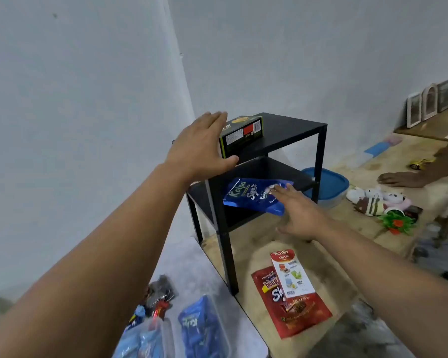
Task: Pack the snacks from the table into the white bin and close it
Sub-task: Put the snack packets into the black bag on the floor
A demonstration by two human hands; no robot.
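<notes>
My left hand [201, 143] is at the centre of the frame, fingers straight and spread, thumb out wide. It is at the left end of the green box [241, 135]; the palm hides that end, so I cannot tell whether it touches the box. It holds nothing.

My right hand [299, 211] is just below centre, fingers straight and loosely together, palm down. The fingertips [278, 188] lie on the blue snack bag [254, 197]; nothing is gripped.

Positions of the items:
- The green box stands on the top of the small black table [295, 127], at its left edge.
- The blue snack bag lies flat on the lower shelf [269, 166], its right corner overhanging the front edge.
- A red snack bag [295, 311] lies on the wooden floor at lower centre, with a red and white box [292, 275] lying on its upper part.
- The clear bin [217, 329] sits at the bottom left of the frame, open at the top, with a blue pack [197, 326] inside.
- A second container [150, 339] with mixed wrappers is beside it, further left.
- A blue-lidded tub [326, 184] sits behind the table, right of centre.

Another person's hand [401, 179] rests on the floor at the right edge, near some soft toys [378, 200].
</notes>
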